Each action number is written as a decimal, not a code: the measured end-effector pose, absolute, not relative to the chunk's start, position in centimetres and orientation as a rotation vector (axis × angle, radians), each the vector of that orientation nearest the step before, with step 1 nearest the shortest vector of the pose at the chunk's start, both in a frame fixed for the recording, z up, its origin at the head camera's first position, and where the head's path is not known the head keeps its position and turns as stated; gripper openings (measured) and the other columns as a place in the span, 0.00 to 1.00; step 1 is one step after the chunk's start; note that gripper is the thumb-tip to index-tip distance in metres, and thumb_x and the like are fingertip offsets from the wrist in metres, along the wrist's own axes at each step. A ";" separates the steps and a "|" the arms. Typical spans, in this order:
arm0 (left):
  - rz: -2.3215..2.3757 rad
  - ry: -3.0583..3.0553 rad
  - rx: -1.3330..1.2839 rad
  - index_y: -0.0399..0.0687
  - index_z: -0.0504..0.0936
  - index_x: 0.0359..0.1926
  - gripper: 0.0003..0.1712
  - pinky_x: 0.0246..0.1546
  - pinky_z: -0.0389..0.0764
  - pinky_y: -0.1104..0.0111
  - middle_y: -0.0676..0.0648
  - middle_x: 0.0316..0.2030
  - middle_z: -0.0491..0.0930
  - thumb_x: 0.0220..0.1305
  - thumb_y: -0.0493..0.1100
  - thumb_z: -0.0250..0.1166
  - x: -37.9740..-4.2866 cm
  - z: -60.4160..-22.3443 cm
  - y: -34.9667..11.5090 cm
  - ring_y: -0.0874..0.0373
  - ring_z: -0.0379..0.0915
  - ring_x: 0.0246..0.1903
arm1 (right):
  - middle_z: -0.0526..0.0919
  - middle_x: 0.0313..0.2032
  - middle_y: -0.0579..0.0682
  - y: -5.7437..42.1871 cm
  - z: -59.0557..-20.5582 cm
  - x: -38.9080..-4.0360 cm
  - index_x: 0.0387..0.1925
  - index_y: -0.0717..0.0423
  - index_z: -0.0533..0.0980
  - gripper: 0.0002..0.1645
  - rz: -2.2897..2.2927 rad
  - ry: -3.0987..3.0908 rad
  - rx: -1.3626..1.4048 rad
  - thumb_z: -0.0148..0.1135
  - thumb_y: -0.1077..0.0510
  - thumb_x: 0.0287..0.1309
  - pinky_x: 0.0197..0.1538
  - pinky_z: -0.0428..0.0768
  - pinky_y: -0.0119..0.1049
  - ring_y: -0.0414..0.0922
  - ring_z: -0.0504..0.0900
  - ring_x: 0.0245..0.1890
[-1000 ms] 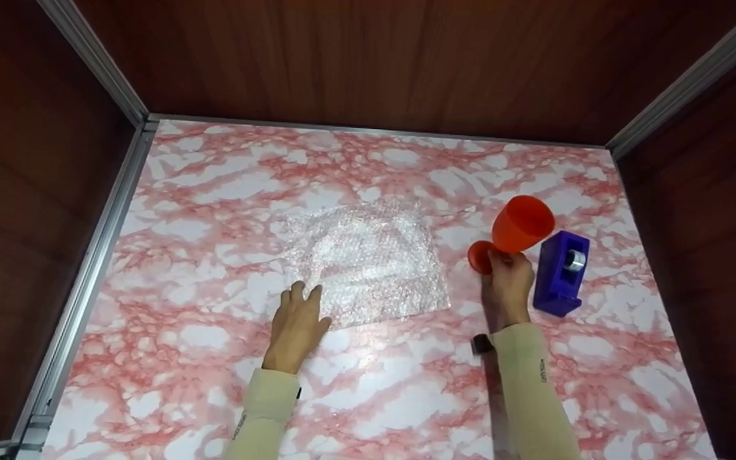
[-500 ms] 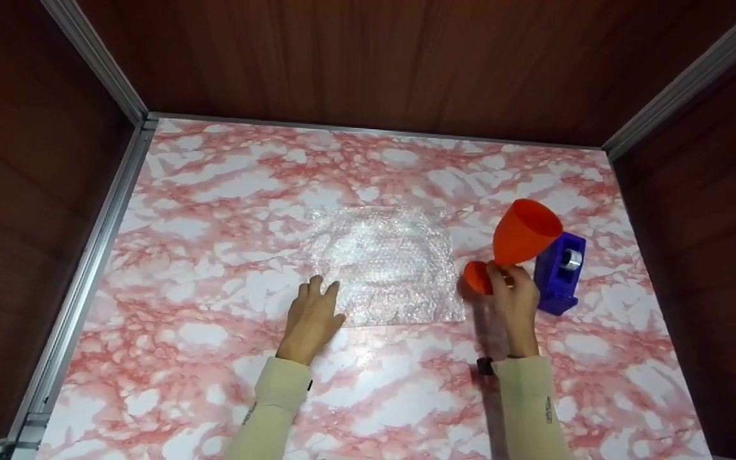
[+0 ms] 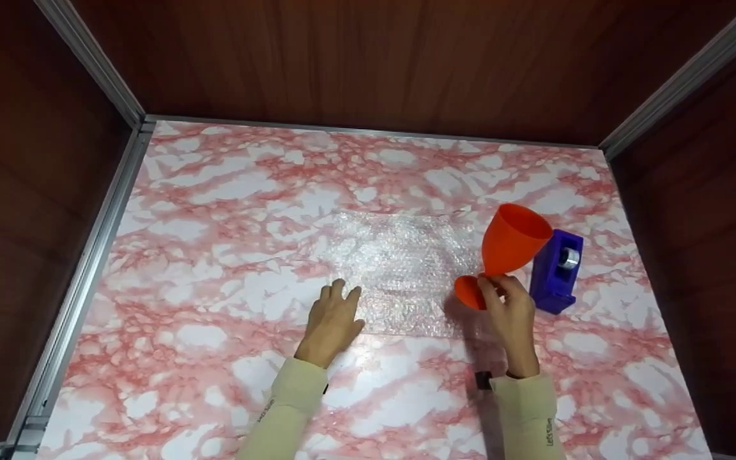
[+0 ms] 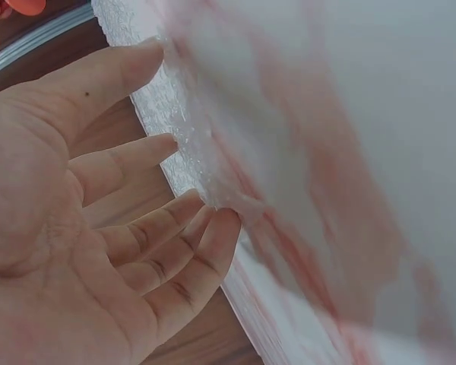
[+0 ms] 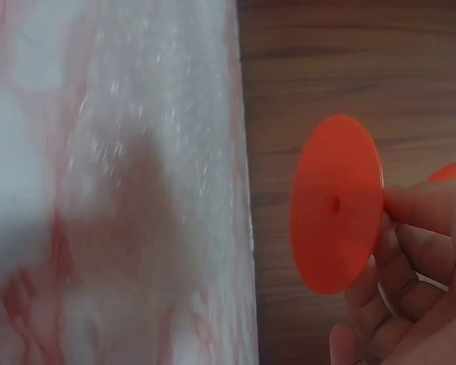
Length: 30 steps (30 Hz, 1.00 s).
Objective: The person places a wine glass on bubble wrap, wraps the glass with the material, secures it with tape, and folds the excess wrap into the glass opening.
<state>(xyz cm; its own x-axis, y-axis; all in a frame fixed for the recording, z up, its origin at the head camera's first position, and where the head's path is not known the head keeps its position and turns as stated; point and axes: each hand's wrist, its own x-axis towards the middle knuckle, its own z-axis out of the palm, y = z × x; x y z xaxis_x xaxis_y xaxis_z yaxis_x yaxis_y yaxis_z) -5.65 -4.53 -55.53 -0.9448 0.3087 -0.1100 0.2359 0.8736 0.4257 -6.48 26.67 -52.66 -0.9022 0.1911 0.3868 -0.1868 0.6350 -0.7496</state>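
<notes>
An orange plastic goblet (image 3: 513, 237) is tilted above the table at the right, its bowl mouth turned up and to the right. My right hand (image 3: 512, 313) pinches its stem between thumb and fingers. In the right wrist view the round goblet base (image 5: 337, 205) faces the camera, with a small hole at its centre. A sheet of clear bubble wrap (image 3: 406, 275) lies flat, left of the goblet. My left hand (image 3: 331, 322) is spread with fingertips at the sheet's near left edge. In the left wrist view those fingers (image 4: 186, 277) are loosely extended and touch the wrap.
A purple tape dispenser (image 3: 556, 271) with a roll of clear tape (image 3: 569, 258) stands right of my right hand. The table (image 3: 227, 358) has a red and white marbled surface. Dark wooden panels (image 3: 368, 64) and metal rails bound it at the back and both sides.
My left hand has slid right, and the bubble wrap has shifted right and flattened. My right hand has brought the goblet slightly nearer and left, its base now overlapping the wrap's right side in view.
</notes>
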 end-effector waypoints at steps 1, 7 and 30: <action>0.619 2.873 0.426 0.41 0.73 0.67 0.36 0.51 0.76 0.55 0.34 0.65 0.63 0.61 0.47 0.73 -5.6 -55.5 -4.5 0.40 0.64 0.59 | 0.82 0.29 0.53 26.5 -52.6 -6.5 0.34 0.63 0.85 0.03 1.183 -2.428 0.002 0.68 0.66 0.58 0.35 0.72 0.34 0.39 0.74 0.29; 0.711 2.868 0.439 0.41 0.73 0.66 0.33 0.52 0.76 0.53 0.34 0.66 0.63 0.64 0.48 0.71 -5.2 -55.5 -4.7 0.39 0.64 0.60 | 0.81 0.28 0.51 25.2 -52.6 -6.3 0.32 0.62 0.85 0.03 1.217 -2.473 0.053 0.69 0.65 0.58 0.35 0.73 0.33 0.40 0.74 0.29; 1.089 2.928 0.195 0.42 0.80 0.60 0.22 0.54 0.75 0.51 0.40 0.60 0.74 0.72 0.48 0.62 -5.7 -54.8 -8.6 0.43 0.70 0.58 | 0.83 0.24 0.49 14.0 -53.3 -8.3 0.32 0.65 0.84 0.08 1.813 -2.760 0.187 0.67 0.62 0.63 0.26 0.68 0.29 0.40 0.73 0.23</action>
